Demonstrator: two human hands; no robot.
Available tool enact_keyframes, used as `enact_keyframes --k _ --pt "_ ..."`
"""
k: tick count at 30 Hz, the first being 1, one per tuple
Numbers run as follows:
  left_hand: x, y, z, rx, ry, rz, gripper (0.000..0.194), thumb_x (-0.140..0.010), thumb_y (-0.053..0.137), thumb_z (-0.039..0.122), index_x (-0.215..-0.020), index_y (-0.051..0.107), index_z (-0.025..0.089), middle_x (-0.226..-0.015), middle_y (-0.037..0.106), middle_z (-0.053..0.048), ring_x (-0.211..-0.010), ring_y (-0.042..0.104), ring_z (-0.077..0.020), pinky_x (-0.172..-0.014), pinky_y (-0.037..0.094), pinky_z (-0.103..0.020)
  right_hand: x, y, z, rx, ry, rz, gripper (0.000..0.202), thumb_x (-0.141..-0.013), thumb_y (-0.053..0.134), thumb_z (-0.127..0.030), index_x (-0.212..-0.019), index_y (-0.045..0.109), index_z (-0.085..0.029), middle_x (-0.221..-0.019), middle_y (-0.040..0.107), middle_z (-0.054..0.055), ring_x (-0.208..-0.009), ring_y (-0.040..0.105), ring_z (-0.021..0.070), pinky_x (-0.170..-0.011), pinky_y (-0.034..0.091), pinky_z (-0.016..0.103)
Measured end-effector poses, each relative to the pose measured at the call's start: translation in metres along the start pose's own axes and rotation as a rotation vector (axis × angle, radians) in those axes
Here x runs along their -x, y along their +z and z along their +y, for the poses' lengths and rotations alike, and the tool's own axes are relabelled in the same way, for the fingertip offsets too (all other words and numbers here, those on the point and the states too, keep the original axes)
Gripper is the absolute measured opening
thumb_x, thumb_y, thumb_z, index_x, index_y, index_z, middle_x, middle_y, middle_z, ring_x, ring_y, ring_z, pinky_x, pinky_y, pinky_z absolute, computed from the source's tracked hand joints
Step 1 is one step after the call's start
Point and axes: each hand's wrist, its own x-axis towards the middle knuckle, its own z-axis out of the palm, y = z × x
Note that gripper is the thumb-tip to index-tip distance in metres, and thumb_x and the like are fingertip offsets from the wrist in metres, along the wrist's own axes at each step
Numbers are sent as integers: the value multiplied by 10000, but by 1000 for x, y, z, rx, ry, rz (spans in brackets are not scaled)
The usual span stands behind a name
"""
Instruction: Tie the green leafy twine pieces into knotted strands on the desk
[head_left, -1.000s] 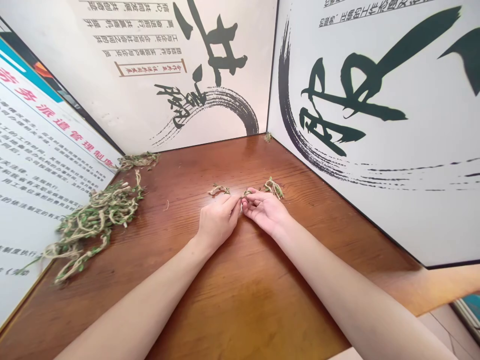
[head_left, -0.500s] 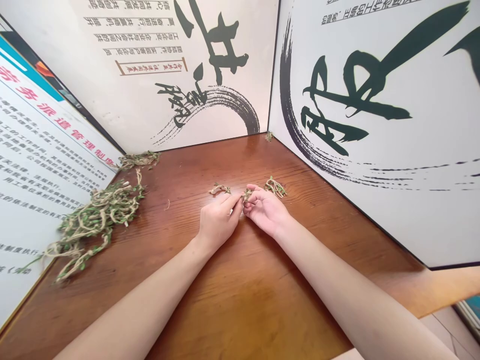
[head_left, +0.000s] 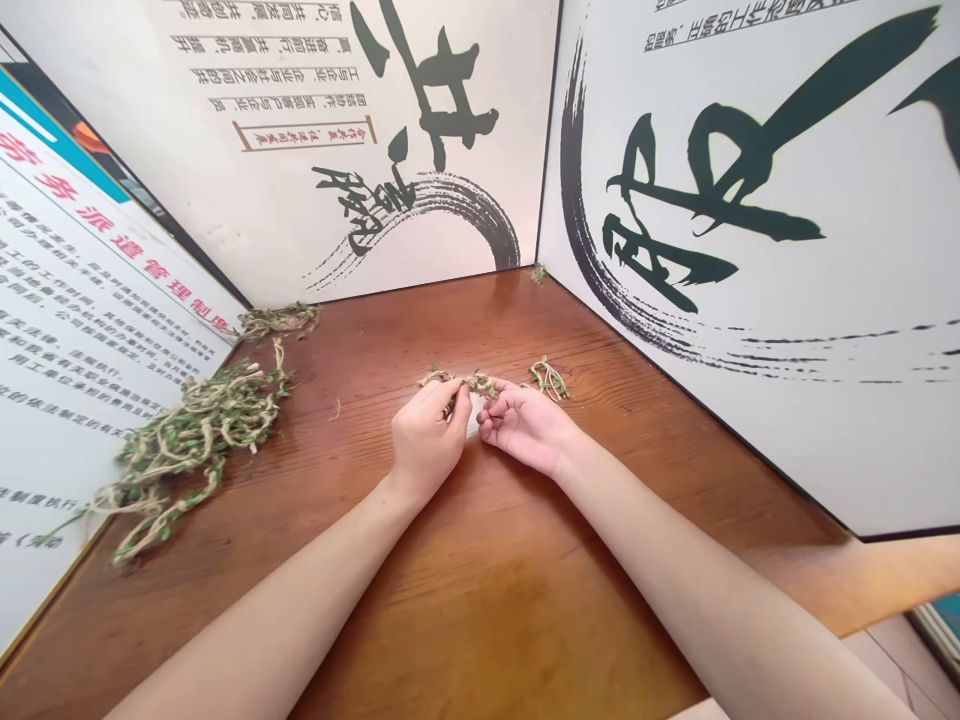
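Near the middle of the brown wooden table (head_left: 480,560), a small green and tan plant sprig (head_left: 480,384) is held between my two hands. My left hand (head_left: 430,432) pinches its left end with thumb and forefinger. The fingertips of my right hand (head_left: 525,425) are closed on its right side. Behind my left hand, a short tan stem piece (head_left: 435,376) lies partly hidden. A small bunch of curved stems with green leaves (head_left: 549,379) rests just beyond my right hand.
A large tangled heap of green and tan stems (head_left: 202,435) lies at the left, with a smaller clump (head_left: 277,320) behind it. A tiny green bit (head_left: 538,273) sits at the back corner. Printed white panels (head_left: 450,230) stand around the table's left, back and right.
My left hand has moved slightly left and its thumb has shifted off my right fingertips. More of the sprig shows between the hands, and the stem piece behind is more covered.
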Motion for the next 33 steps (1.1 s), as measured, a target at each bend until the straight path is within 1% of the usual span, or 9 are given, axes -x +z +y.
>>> enact_keyframes --k 6,9,11,13,16,18,22,28,33 --pt "0 0 2 0 57 -12 162 -944 559 175 -858 688 128 -743 624 -13 -639 522 -84 -621 385 -212 3 2 -3 -104 34 29 349 -619 455 -63 -955 526 -126 -754 567 82 -600 547 138 -550 468 227" --pt "0 0 2 -38 -14 -10 191 -950 545 195 -841 687 129 -724 607 -9 -638 513 -88 -628 381 -218 6 4 0 91 -39 157 303 -729 427 -209 -1013 516 -153 -763 568 84 -560 560 180 -452 404 250" --pt "-1 0 2 -68 -74 -10 219 -950 542 213 -798 676 130 -698 586 -3 -626 496 -89 -622 368 -226 6 3 5 348 -223 305 342 -762 450 -257 -1095 496 -197 -821 567 60 -541 544 175 -397 323 238" --pt "-1 0 1 -82 -101 -21 231 -946 546 224 -772 667 132 -689 581 2 -618 487 -87 -616 358 -229 5 -1 10 650 -552 406 419 -722 523 -230 -1141 506 -225 -918 557 47 -590 531 148 -441 374 252" --pt "0 1 0 -81 -89 -42 218 -940 553 226 -786 678 137 -710 602 3 -617 487 -85 -603 346 -230 2 -9 15 1061 -1071 328 431 -707 569 -145 -1133 593 -206 -1086 549 75 -743 548 127 -723 510 296" --pt "0 1 0 -84 -77 -47 216 -938 556 228 -786 681 137 -709 605 2 -615 486 -87 -598 340 -232 1 -13 16 1217 -1222 222 293 -757 556 -125 -1029 651 -177 -1054 578 80 -812 571 138 -803 503 297" --pt "1 1 1 -70 -93 -44 232 -938 550 238 -772 679 141 -709 612 2 -616 491 -88 -608 346 -233 -3 -16 15 1239 -1182 217 112 -799 563 -126 -844 663 -147 -847 632 51 -776 582 147 -744 485 284" --pt "-1 0 1 -42 -207 -60 267 -917 550 255 -690 634 142 -661 578 6 -603 477 -93 -610 346 -243 -4 -10 15 1122 -898 304 40 -730 576 -137 -741 611 -151 -747 615 20 -707 539 144 -714 436 301" --pt "-3 0 -1 12 -309 -69 238 -902 555 254 -746 706 159 -670 629 12 -605 521 -99 -616 365 -247 -4 -5 13 639 -524 126 124 -649 604 -218 -749 610 -147 -664 570 1 -616 502 120 -569 381 254"
